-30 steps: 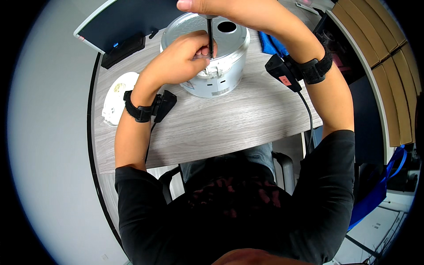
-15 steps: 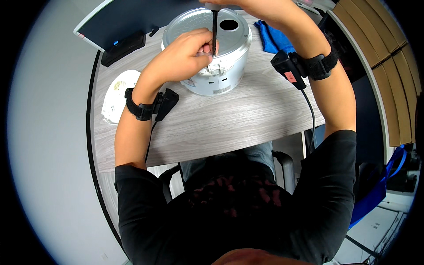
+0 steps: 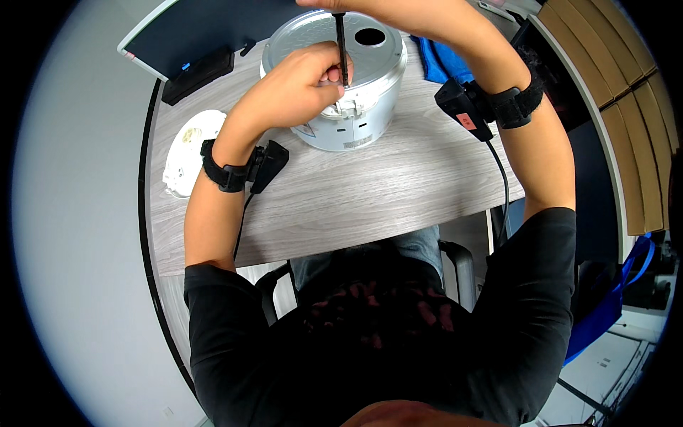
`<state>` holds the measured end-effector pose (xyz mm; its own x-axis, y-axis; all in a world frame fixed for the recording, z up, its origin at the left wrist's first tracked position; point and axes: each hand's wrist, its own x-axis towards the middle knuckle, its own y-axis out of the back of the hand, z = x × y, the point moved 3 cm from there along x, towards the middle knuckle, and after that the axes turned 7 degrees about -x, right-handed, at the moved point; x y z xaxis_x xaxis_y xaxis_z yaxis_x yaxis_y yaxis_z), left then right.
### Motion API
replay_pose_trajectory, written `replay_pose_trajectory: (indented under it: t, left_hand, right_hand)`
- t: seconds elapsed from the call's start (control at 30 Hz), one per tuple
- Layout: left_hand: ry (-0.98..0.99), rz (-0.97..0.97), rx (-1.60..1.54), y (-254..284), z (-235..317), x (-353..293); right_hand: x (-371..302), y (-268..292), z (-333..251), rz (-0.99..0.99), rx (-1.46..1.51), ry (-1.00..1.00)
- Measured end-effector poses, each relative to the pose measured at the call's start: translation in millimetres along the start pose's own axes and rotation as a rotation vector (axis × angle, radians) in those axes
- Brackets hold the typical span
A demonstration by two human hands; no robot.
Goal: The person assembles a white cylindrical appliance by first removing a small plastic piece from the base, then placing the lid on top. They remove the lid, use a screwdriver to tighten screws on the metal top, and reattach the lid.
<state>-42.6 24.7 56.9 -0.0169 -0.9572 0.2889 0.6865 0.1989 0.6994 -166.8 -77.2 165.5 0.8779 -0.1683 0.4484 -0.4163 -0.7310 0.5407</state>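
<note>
A round silver appliance body [image 3: 356, 121] stands upside down on the grey wood-grain table [image 3: 370, 192], with a dark round hole in its flat top. My left hand [image 3: 299, 89] rests on its near rim, fingers pinched around the lower end of a thin black screwdriver shaft [image 3: 341, 46]. My right hand [image 3: 370, 7] grips the top of that screwdriver at the upper edge of the picture and is partly cut off. The tool stands almost upright, its tip at a small bracket on the appliance's near side. Black bands with small boxes sit on both wrists.
A white round part [image 3: 186, 149] lies at the table's left edge. A black oblong box [image 3: 197, 73] and a dark flat panel [image 3: 206, 32] lie at the back left. A blue cloth [image 3: 435, 60] sits right of the appliance. Blue bags [image 3: 612, 299] stand on the floor, right.
The screwdriver shaft has shifted slightly and my right hand has risen toward the top edge. My left hand stays on the appliance's rim.
</note>
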Motion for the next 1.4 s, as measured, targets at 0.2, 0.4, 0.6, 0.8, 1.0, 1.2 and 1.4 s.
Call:
replay_pose_trajectory:
  t: [0.2,0.4,0.6,0.8,1.0,1.2,1.4]
  left_hand:
    - [-0.016,-0.003,0.005,-0.6,0.2,2.3]
    - [-0.001,-0.006,0.01,-0.3,-3.4,1.7]
    - [-0.033,0.013,0.022,-0.9,0.7,2.4]
    - [0.019,-0.008,-0.017,-2.5,3.9,9.4]
    - [0.007,0.027,-0.002,-1.5,0.3,2.2]
    - [0.029,0.006,0.008,-0.7,1.6,4.5]
    - [-0.031,0.012,0.033,-1.5,-2.9,4.9]
  right_hand:
    - [6.8,-3.4,12.1,0.067,0.021,0.067]
    - [1.7,-4.5,0.8,0.052,-0.054,-0.021]
    - [10.9,-2.5,19.1,0.094,0.094,0.015]
    - [-8.0,8.1,-12.9,0.057,-0.016,-0.034]
    - [8.8,-2.0,17.6,0.065,0.155,0.157]
    - [-1.9,-0.2,0.6,0.113,-0.165,0.035]
    - [7.5,0.5,26.4,0.101,0.068,0.094]
